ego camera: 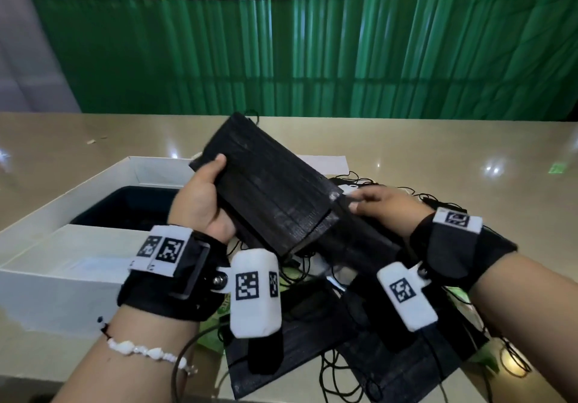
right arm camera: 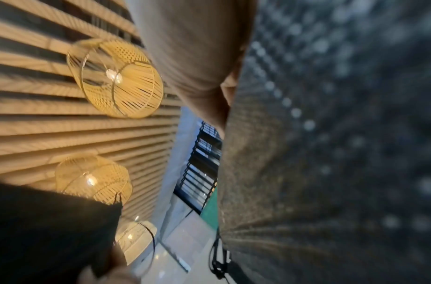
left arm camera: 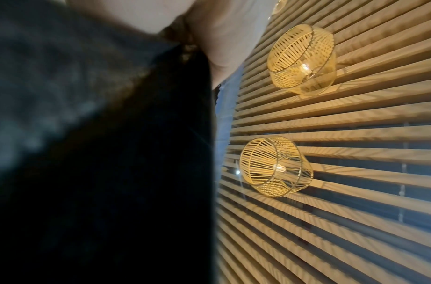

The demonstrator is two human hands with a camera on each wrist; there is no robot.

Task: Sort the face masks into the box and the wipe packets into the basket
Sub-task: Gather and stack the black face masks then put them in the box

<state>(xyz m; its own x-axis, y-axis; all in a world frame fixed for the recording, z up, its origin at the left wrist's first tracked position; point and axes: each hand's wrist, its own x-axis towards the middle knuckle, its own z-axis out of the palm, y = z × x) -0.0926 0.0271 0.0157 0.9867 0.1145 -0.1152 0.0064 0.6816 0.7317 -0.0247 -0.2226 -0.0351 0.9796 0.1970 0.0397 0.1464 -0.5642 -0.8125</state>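
My left hand [ego camera: 203,196] grips a stack of black face masks [ego camera: 269,189], thumb on top, held tilted above the table. My right hand [ego camera: 366,199] pinches another black mask [ego camera: 362,240] at the stack's lower end. More black masks [ego camera: 297,355] with tangled ear loops lie on the table below my wrists. Green wipe packets [ego camera: 212,340] peek out from under them. The white box [ego camera: 93,180] stands at the left with something dark [ego camera: 125,208] inside. In the wrist views the black mask fabric [left arm camera: 88,153] [right arm camera: 331,153] fills the frame, blurred.
A white panel or lid [ego camera: 62,277] lies in front of the box. The beige table [ego camera: 469,158] stretches to the right and back, up to a green screen [ego camera: 312,58]. Both wrist views look up at a slatted ceiling with wicker lamps [left arm camera: 302,59].
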